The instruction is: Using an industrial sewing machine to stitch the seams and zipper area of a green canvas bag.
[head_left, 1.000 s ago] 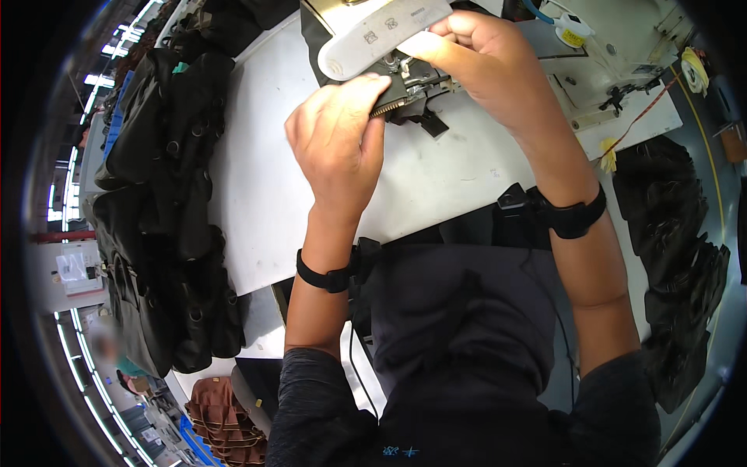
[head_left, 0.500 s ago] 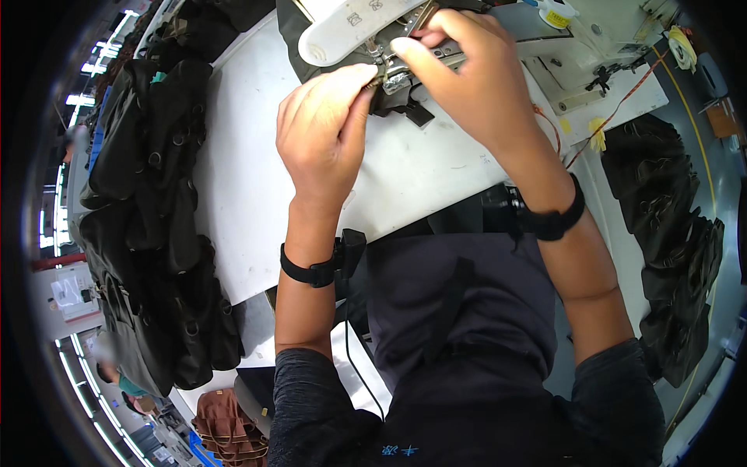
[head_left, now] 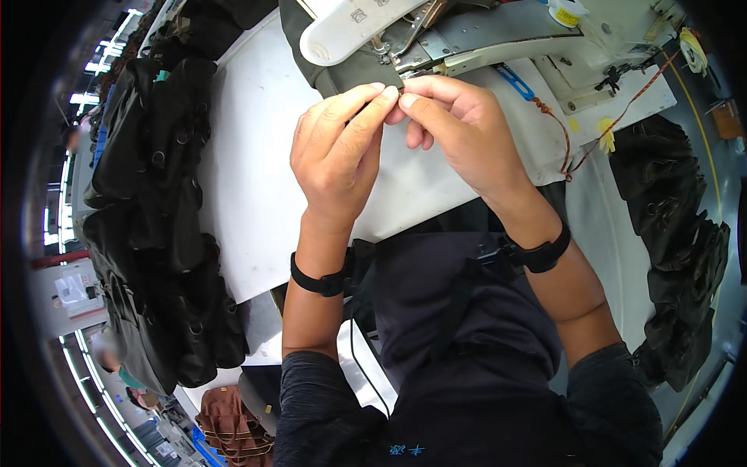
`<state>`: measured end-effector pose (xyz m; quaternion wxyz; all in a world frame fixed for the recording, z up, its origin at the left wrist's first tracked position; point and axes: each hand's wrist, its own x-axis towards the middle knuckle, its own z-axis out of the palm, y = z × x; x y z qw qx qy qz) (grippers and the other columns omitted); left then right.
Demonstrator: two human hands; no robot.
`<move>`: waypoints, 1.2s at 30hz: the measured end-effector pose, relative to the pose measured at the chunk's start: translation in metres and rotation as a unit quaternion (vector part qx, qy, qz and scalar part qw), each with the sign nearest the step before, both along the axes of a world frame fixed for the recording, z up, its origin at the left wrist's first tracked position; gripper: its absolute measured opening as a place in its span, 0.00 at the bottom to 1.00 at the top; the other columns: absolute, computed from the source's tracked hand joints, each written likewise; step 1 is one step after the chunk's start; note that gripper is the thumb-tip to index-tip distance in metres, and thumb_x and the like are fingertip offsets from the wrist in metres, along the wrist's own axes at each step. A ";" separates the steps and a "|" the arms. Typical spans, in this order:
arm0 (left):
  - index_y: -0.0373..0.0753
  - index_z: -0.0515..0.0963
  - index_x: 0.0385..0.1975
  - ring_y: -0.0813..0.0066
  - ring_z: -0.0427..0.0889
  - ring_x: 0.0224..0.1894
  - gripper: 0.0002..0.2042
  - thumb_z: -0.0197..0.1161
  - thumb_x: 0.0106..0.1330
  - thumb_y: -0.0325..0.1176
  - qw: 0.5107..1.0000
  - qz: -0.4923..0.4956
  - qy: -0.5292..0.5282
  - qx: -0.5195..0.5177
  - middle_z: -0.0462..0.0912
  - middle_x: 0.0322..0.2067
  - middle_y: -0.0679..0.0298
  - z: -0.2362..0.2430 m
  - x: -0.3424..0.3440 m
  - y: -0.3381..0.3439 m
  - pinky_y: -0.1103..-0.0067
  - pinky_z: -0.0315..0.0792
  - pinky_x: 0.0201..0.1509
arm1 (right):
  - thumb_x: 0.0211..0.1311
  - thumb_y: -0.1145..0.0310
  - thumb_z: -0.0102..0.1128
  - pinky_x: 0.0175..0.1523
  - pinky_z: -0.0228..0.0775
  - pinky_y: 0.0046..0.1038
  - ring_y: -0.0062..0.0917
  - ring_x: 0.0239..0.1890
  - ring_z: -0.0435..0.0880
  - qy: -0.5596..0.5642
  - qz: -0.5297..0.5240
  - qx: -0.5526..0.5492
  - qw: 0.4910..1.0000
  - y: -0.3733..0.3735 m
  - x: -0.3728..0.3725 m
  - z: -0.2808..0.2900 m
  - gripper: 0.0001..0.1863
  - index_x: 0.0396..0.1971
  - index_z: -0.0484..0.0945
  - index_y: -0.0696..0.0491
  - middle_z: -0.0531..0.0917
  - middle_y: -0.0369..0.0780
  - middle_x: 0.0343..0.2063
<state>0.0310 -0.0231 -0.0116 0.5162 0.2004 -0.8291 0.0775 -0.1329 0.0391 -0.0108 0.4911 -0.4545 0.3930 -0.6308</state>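
My left hand (head_left: 336,156) is closed in a pinch at the near corner of a dark green fabric piece (head_left: 354,74). Thumb and forefinger of my right hand (head_left: 471,136) pinch at the same corner, touching the left fingertips. Its other fingers curl below. A small part of whatever lies between the fingertips shows; the rest is hidden. Beyond the hands, the fabric runs under the white head of a sewing machine (head_left: 342,35). The presser foot area (head_left: 381,48) sits just past the fingertips, close to the grey metal machine bed (head_left: 498,31).
The white tabletop (head_left: 249,156) spreads under my arms. Dark bags (head_left: 148,179) hang in a stack on the left, and more dark pieces (head_left: 661,202) lie on the right. A blue tool (head_left: 513,80) on an orange cord lies beside the machine. A brown bag (head_left: 229,420) stands at lower left.
My right hand has come down and left from the machine bed to meet the left hand. The left has shifted slightly right. A dark strap end below the fabric is out of sight.
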 end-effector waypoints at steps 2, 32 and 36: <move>0.42 0.89 0.44 0.70 0.86 0.42 0.18 0.74 0.53 0.19 1.000 0.007 -0.005 0.009 0.89 0.42 0.67 0.001 0.001 0.002 0.76 0.77 0.46 | 0.72 0.69 0.58 0.32 0.69 0.16 0.12 0.29 0.81 -0.006 0.001 -0.001 1.000 0.000 -0.002 0.000 0.11 0.42 0.86 0.59 0.88 0.34 0.34; 0.34 0.85 0.36 0.78 0.88 0.31 0.05 0.71 0.61 0.23 0.954 0.106 0.076 0.269 0.89 0.31 0.62 0.039 -0.004 0.002 0.81 0.80 0.35 | 0.66 0.71 0.60 0.25 0.53 0.22 0.09 0.21 0.62 0.071 -0.100 -0.053 0.991 -0.013 0.010 -0.006 0.13 0.21 0.75 0.59 0.68 0.27 0.15; 0.24 0.82 0.48 0.72 0.88 0.42 0.10 0.65 0.69 0.18 0.927 0.004 0.180 0.328 0.89 0.43 0.54 0.053 0.022 -0.016 0.79 0.82 0.48 | 0.67 0.71 0.61 0.25 0.55 0.21 0.09 0.21 0.63 0.038 -0.088 -0.033 0.995 -0.008 0.010 -0.008 0.12 0.23 0.76 0.60 0.69 0.28 0.15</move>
